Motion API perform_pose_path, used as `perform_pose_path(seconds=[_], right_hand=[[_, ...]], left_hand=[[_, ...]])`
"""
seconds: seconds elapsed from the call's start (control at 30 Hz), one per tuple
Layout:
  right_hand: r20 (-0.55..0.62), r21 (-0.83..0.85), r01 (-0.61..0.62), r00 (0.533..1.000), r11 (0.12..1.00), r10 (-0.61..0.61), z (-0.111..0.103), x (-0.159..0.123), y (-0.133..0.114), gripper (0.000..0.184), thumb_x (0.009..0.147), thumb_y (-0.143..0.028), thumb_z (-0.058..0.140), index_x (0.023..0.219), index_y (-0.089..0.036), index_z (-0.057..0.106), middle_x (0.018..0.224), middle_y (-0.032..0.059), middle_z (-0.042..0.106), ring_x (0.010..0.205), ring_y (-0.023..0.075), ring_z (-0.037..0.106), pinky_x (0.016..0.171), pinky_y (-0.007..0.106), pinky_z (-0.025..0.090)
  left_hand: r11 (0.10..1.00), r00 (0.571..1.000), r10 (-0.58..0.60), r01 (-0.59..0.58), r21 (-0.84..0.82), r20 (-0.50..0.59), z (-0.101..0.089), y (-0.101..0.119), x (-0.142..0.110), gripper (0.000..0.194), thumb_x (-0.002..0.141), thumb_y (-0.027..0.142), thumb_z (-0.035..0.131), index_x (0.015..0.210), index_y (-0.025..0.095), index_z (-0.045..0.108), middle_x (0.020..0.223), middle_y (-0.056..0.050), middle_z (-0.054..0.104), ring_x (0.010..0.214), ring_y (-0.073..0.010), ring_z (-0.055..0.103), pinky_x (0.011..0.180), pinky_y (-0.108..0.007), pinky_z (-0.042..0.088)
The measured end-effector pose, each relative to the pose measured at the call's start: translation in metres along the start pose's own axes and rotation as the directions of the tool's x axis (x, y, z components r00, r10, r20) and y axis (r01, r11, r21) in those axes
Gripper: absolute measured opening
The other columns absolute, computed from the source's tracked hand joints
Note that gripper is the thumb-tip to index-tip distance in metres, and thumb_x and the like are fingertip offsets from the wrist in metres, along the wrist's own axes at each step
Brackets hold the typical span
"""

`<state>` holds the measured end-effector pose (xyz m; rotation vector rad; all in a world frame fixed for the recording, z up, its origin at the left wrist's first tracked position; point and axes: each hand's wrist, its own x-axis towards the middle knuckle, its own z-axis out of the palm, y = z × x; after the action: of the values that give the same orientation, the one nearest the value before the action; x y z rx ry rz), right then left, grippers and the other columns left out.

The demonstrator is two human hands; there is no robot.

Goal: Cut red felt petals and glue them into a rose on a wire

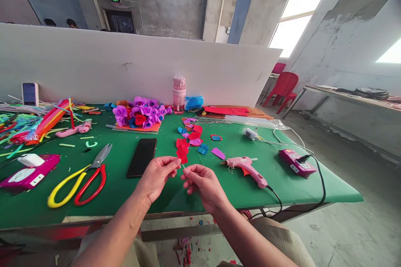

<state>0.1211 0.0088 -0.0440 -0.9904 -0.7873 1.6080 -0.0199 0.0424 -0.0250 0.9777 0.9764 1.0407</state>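
My left hand is closed in a pinch, thumb against forefinger, above the front of the green table. Facing it, my right hand pinches too. A thin pale wire shows between the fingertips of both hands; most of it is hidden by the fingers. Just beyond my left fingertips are red paper petals. More cut petals, a blue one and a purple one, lie farther right. A pink glue gun rests to the right of my right hand, and a black phone lies left of my left hand.
Yellow-and-red-handled scissors lie at left, near a purple power strip. Paper roses, a pink bottle and red sheets stand or lie toward the white board. Another power strip with cables sits right.
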Motion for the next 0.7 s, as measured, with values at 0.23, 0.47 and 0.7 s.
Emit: perform_pose_path(seconds=[0.23, 0.47, 0.7], right_hand=[[0.044, 0.063, -0.025, 0.999, 0.998, 0.022, -0.0007, 0.0005, 0.0029, 0.028, 0.062, -0.035, 0.078, 0.07, -0.012, 0.062, 0.065, 0.0026, 0.065, 0.046, 0.0053, 0.054, 0.039, 0.014, 0.041], [0.094, 0.163, -0.108, 0.991, 0.981, 0.094, -0.0027, 0.0017, 0.004, 0.03, 0.059, -0.033, 0.08, 0.071, -0.012, 0.063, 0.064, 0.001, 0.064, 0.045, 0.0036, 0.052, 0.039, 0.012, 0.039], [0.13, 0.213, -0.156, 0.983, 0.964, 0.13, -0.0035, 0.0022, 0.0028, 0.029, 0.059, -0.03, 0.081, 0.071, -0.012, 0.063, 0.064, -0.0002, 0.064, 0.045, 0.0024, 0.051, 0.038, 0.011, 0.037]], left_hand=[[0.997, 0.998, -0.054, 0.055, -0.062, 0.024, 0.0028, 0.0012, -0.0018, 0.026, 0.055, 0.033, 0.081, 0.063, 0.012, 0.069, 0.061, 0.0, 0.06, 0.052, -0.0058, 0.045, 0.054, -0.021, 0.037], [0.994, 0.998, -0.063, 0.065, -0.089, 0.022, 0.006, 0.0009, -0.0026, 0.026, 0.054, 0.033, 0.081, 0.062, 0.012, 0.069, 0.059, 0.0, 0.06, 0.052, -0.0063, 0.045, 0.055, -0.021, 0.037], [0.995, 1.0, 0.01, -0.009, -0.098, 0.005, 0.0068, -0.0015, -0.0016, 0.024, 0.053, 0.031, 0.082, 0.061, 0.013, 0.068, 0.057, 0.002, 0.057, 0.052, -0.0058, 0.043, 0.054, -0.02, 0.036]])
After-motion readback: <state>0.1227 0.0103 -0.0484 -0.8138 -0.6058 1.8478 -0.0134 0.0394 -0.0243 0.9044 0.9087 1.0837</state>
